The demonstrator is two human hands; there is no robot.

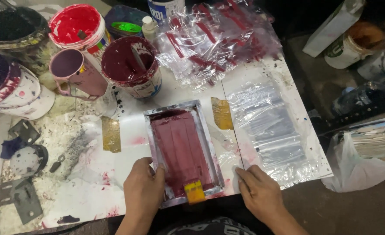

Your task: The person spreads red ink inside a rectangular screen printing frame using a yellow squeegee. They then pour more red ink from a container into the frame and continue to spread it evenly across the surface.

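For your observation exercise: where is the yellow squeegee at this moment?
In the head view, the yellow squeegee lies at the near end of the maroon-inked screen frame, between the left hand and right hand.

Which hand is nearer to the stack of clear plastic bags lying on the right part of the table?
Right. The right hand rests flat on the table just beside the near corner of the stack of clear plastic bags. The left hand grips the screen frame on its far side.
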